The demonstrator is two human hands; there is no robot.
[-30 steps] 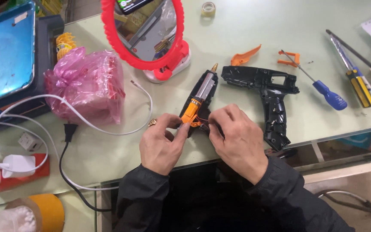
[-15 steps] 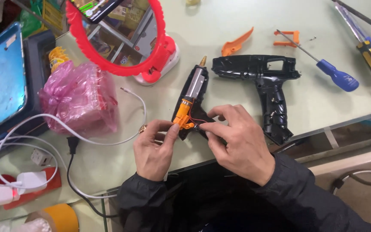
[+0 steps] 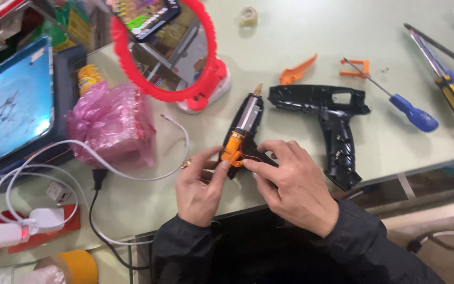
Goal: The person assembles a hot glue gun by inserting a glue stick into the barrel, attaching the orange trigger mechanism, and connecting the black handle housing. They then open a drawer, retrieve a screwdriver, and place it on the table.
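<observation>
Together, the left hand (image 3: 199, 186) and right hand (image 3: 290, 189) curl inward, each fingertip grip pinching the opened glue gun half (image 3: 240, 139).

**Plastic, metal and a glossy bench**

The bench (image 3: 311, 47) is smooth, pale green and glossy. The half-shell (image 3: 326, 113) is black plastic with a slight sheen. The open gun (image 3: 241, 131) shows a bright metal barrel, a brass-coloured tip and an orange plastic part. The bag (image 3: 112, 126) is crinkled, shiny pink film. The mirror (image 3: 166, 50) has a red plastic rim. The sleeves (image 3: 269, 247) are matt black cloth.
</observation>
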